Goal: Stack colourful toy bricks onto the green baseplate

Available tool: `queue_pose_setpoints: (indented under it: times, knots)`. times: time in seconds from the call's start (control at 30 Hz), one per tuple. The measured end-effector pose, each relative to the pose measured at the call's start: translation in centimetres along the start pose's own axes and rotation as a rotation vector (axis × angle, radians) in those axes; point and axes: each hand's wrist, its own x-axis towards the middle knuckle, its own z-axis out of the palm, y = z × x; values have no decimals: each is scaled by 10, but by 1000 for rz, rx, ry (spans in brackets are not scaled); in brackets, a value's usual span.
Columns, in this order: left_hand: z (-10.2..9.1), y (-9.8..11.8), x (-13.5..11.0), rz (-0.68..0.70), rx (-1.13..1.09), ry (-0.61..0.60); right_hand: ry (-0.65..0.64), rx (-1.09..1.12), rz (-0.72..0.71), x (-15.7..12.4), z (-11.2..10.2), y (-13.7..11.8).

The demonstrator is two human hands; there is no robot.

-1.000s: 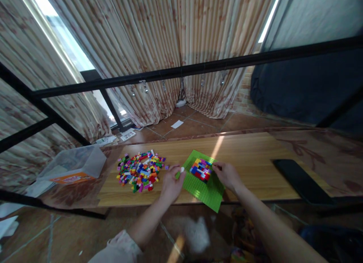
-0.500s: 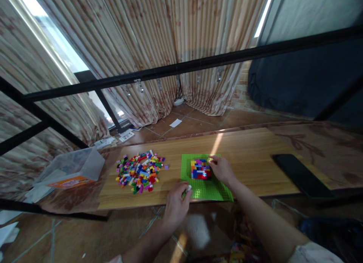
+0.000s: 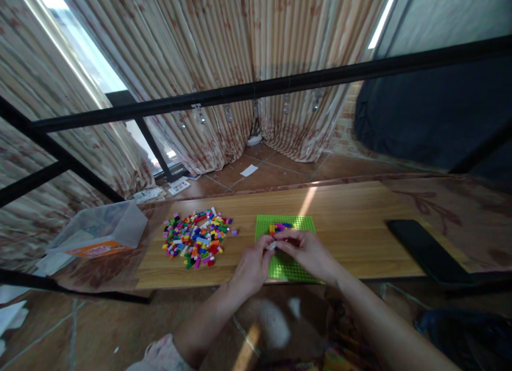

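Observation:
A green baseplate (image 3: 304, 223) lies flat on the wooden table (image 3: 352, 221), with a patch of coloured bricks (image 3: 281, 227) built on it, mostly hidden by my hands. My left hand (image 3: 251, 268) and my right hand (image 3: 306, 252) meet over the plate's near half. Both pinch a small white brick (image 3: 272, 245) between their fingertips. A loose pile of coloured bricks (image 3: 196, 237) lies on the table to the left of the plate.
A clear plastic box (image 3: 100, 229) with an orange label sits at the table's left end. A black phone (image 3: 428, 249) lies at the right. A black metal frame (image 3: 280, 85) crosses above the table. Curtains hang behind, and papers lie on the tiled floor.
The baseplate went from tilted to lying square on the table. My left hand brought the white brick from the plate's near corner to meet my right hand over the plate.

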Motion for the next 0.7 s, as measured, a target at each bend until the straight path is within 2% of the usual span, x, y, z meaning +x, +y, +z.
queue_pose_setpoints:
  times: [0.2, 0.47, 0.57, 0.7]
  knots:
    - [10, -3, 5, -6, -370, -19, -14, 219, 48, 1, 0, 0]
    - [16, -2, 11, 23, -430, -18, 15, 373, 64, 1, 6, -3]
    - [17, -3, 11, 68, -367, 14, 21, 312, 70, 1, 9, 0]
    - [16, -2, 10, 24, -232, 40, 32, 74, -17, 0, 14, 1]
